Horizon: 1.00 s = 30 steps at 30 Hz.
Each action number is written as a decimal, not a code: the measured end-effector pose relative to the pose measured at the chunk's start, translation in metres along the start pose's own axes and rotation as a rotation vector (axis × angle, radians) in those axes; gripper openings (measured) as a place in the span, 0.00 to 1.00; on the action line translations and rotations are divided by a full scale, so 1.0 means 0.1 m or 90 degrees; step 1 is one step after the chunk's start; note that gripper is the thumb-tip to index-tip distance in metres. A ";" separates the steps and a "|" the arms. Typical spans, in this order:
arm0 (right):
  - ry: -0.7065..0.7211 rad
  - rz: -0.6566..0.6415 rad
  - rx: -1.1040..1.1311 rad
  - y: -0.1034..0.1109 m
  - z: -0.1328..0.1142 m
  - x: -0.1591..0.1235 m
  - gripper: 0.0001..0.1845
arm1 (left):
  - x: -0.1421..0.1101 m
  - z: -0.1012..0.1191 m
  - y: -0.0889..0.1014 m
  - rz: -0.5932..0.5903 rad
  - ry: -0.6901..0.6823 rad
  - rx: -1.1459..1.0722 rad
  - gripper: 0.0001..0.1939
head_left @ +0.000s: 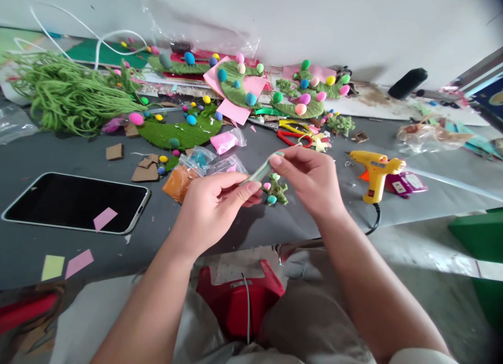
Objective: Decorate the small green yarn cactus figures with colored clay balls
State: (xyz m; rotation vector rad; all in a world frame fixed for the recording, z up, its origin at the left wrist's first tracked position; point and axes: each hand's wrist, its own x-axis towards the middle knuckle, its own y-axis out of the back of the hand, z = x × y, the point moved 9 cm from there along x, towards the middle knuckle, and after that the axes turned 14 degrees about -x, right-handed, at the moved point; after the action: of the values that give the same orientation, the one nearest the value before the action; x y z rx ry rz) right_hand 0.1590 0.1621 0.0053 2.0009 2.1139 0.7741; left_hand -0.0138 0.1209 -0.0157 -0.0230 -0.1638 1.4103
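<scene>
My left hand (214,204) and my right hand (310,178) together pinch a thin pale green strip (261,171), one at each end, just above the grey table (58,238). Both hands are closed on it. Right below the strip lies a small green yarn-wrapped piece (277,190) with pink and teal pompoms. Small plastic bags of coloured bits (196,167) lie just behind my left hand.
A black phone (76,201) lies at left with a pink paper scrap on it. A yellow glue gun (375,170) stands at right. Green yarn (66,94), yarn crescents with pompoms (239,84), scissors (293,133) and cardboard bits (143,170) fill the back. A red stool (239,296) is between my knees.
</scene>
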 end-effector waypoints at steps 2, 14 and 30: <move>-0.002 -0.019 0.023 0.01 0.02 0.01 0.16 | 0.00 -0.04 -0.02 -0.010 0.021 -0.038 0.07; -0.011 -0.054 0.029 -0.11 -0.04 -0.04 0.16 | 0.01 -0.02 -0.08 -0.049 0.040 -0.026 0.10; 0.013 -0.021 -0.007 -0.06 -0.08 -0.04 0.14 | 0.01 0.01 -0.10 -0.048 0.016 0.009 0.10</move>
State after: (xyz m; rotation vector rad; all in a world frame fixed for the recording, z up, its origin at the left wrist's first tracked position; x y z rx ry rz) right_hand 0.1507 0.1559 0.0080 1.9556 2.1437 0.8012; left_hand -0.0039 0.1207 -0.0137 -0.0229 -0.1328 1.3349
